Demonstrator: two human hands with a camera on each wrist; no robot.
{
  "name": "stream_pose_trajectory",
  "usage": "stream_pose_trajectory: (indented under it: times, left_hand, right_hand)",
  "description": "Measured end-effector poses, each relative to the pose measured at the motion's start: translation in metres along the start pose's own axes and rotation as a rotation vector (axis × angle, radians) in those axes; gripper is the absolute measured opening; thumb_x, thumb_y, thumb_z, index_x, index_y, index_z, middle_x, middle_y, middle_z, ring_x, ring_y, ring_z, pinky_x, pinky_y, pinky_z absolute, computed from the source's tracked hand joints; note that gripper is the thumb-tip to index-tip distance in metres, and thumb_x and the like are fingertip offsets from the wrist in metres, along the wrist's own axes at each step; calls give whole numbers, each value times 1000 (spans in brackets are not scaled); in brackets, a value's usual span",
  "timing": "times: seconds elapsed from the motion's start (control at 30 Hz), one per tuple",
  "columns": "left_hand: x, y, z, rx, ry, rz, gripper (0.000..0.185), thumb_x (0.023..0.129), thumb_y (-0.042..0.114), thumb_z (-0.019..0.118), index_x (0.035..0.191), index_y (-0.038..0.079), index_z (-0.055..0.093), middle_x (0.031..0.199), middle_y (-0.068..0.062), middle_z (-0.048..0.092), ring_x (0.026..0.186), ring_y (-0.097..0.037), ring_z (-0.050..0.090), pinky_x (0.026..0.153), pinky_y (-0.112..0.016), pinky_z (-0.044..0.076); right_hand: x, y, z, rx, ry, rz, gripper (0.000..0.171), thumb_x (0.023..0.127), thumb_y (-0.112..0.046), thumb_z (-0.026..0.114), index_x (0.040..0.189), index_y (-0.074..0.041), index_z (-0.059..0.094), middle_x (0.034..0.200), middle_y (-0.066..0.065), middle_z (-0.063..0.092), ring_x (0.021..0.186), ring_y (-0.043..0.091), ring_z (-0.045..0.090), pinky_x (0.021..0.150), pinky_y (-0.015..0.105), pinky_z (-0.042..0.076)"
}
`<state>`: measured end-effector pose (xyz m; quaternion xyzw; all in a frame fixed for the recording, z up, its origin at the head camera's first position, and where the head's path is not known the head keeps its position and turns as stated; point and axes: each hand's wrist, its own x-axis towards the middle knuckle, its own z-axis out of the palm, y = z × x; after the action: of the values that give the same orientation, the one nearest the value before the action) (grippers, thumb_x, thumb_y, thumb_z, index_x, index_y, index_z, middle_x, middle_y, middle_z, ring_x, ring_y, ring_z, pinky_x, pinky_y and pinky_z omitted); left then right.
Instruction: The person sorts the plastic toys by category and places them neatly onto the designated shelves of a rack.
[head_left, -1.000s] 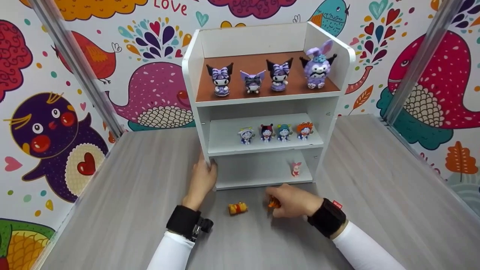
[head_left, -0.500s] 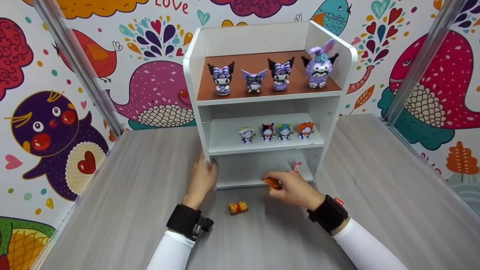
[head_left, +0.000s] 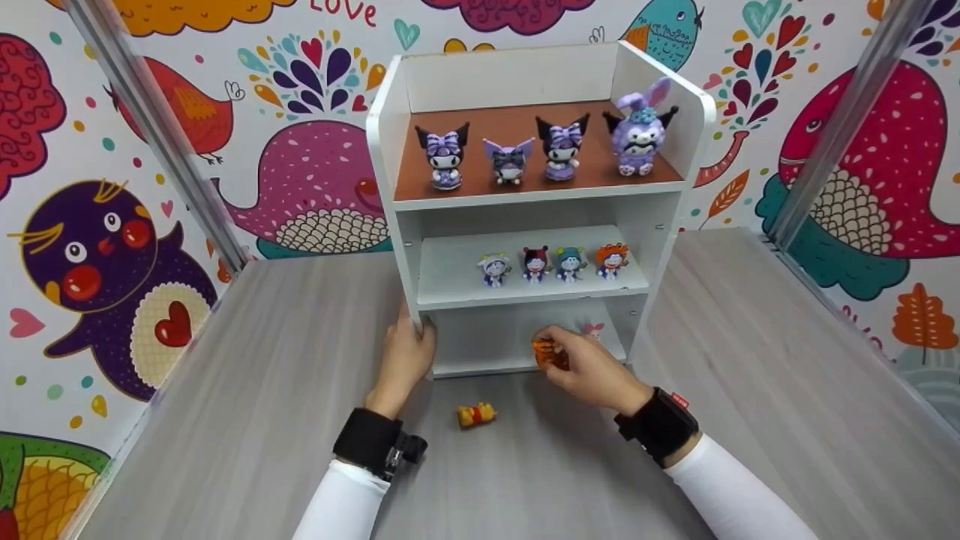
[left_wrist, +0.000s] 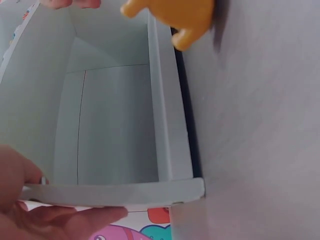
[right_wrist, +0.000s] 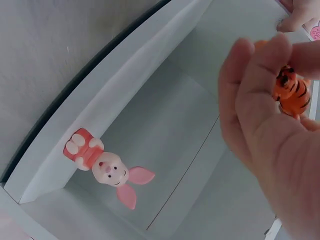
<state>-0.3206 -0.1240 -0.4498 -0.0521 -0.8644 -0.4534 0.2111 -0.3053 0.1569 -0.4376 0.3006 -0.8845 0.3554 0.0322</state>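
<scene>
My left hand (head_left: 407, 352) grips the lower left side panel (left_wrist: 115, 194) of a white shelf unit (head_left: 536, 196), thumb inside and fingers outside in the left wrist view. Between thumb and fingertips, my right hand (head_left: 596, 367) pinches an orange tiger figurine (right_wrist: 292, 95) with black stripes. It is held in front of the bottom shelf (head_left: 480, 337), above that shelf's front edge. A pink piglet figurine (right_wrist: 110, 167) stands at the right end of this shelf, partly hidden behind my right hand in the head view. A yellow bear figurine (head_left: 476, 415) in red lies on the table before the unit.
Several small costumed figurines (head_left: 534, 265) line the middle shelf. On the brown top shelf (head_left: 480, 124) are several purple figurines, the tallest with rabbit ears (head_left: 640, 139) at the right. A grey wood-grain table (head_left: 300, 420) carries the unit, with printed walls around it.
My right hand has lifted the tiger figurine from the table up to the bottom shelf opening, turning it more upright. The left hand stays on the side panel.
</scene>
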Motion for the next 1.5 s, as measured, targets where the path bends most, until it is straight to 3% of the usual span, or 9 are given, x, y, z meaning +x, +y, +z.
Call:
stream_pose_trajectory:
  times: [0.27, 0.4, 0.5, 0.67, 0.77, 1.0, 1.13, 1.3, 1.5]
  left_hand:
    - [-1, -1, -1, -11, -15, -14, 56, 98, 2, 48, 151, -3, 33, 58, -12, 59, 47, -10, 43, 48, -28, 36]
    - [-2, -1, -1, -8, -13, -15, 56, 98, 2, 48, 152, -2, 33, 59, -11, 59, 48, -10, 44, 49, -29, 37]
    - [-2, -1, -1, -8, -10, -16, 56, 98, 2, 48, 152, -2, 33, 61, -13, 61, 48, -11, 45, 49, -30, 38]
    - [-2, 2, -2, -15, -13, -26, 56, 97, 3, 48, 151, -5, 34, 59, -13, 60, 46, -10, 43, 47, -28, 37]
    - [-2, 3, -2, -17, -15, -33, 58, 97, 3, 48, 152, -4, 32, 54, -6, 54, 44, -9, 38, 45, -27, 35]
    - [-2, 3, -3, -11, -20, -25, 61, 97, 3, 48, 155, -2, 28, 52, 3, 47, 42, -6, 37, 44, -27, 33]
    - [-2, 2, -3, -10, -16, -25, 62, 97, 3, 48, 156, 0, 27, 53, 1, 49, 43, -7, 38, 45, -27, 34]
    - [-2, 1, -3, 8, -6, -16, 62, 97, 3, 49, 155, 0, 29, 54, -2, 50, 45, -9, 38, 46, -28, 33]
    - [-1, 1, -1, -13, -16, -12, 57, 97, 3, 49, 152, -2, 34, 53, 2, 47, 44, -9, 39, 45, -27, 33]
  right_hand:
    - [0, -2, 2, 35, 80, 51, 24, 89, -19, 74, 96, -11, 52, 76, -2, 55, 59, 6, 50, 49, 19, 41]
    - [0, -2, 5, 34, 150, 22, 26, 84, -13, 75, 100, -9, 55, 68, -5, 49, 53, 2, 44, 47, 17, 36]
    - [1, -1, 6, 4, 184, -28, 21, 81, -9, 75, 100, -9, 65, 70, -5, 55, 57, 3, 46, 51, 18, 38]
    - [4, 2, 4, -57, 219, -30, 6, 81, -9, 76, 79, -14, 75, 79, -3, 67, 70, 6, 53, 70, 27, 43]
    - [5, 5, 1, -66, 213, 10, 4, 79, -10, 77, 83, -10, 76, 82, 1, 68, 72, 9, 54, 71, 31, 42]
    - [6, 8, -4, -68, 102, 42, 41, 76, 0, 70, 116, 4, 71, 103, 12, 69, 83, 15, 55, 79, 33, 41]
    - [7, 11, -3, -54, 74, 38, 47, 78, 3, 67, 124, 6, 66, 100, 13, 70, 75, 11, 55, 69, 25, 44]
    - [7, 16, 0, -22, 122, 84, 38, 77, 3, 70, 114, 4, 63, 87, 10, 70, 61, 7, 51, 55, 20, 42]
    - [8, 22, 4, -25, 235, 136, 28, 73, 3, 77, 99, 1, 67, 91, 10, 71, 72, 13, 59, 63, 22, 48]
